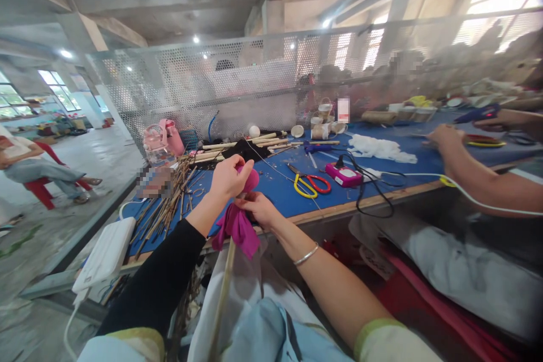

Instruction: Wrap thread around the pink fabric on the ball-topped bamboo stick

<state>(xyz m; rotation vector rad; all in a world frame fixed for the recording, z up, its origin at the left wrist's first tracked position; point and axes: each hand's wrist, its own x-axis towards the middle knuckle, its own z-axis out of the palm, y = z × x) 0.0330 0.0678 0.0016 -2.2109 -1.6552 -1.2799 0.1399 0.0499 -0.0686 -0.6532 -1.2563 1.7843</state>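
My left hand [229, 176] is closed around the top of a bunch of magenta cloth [238, 225] that sits on the end of a thin wooden stick [224, 288]. My right hand [261, 208] pinches the same cloth from the right, just below the left hand. The stick runs down towards my lap. A thin thread [271, 168] stretches from the cloth up across the blue table [280, 195]. A silver bangle [306, 254] is on my right wrist.
Yellow-and-red scissors [309, 184], a pink device [343, 174] with black cable, white fabric [379, 148], a pile of twigs [169, 203], bamboo sticks [241, 144] and a white power bank [106, 254] lie on the table. A co-worker's arms [470, 164] work at right. A mesh screen [237, 85] backs the table.
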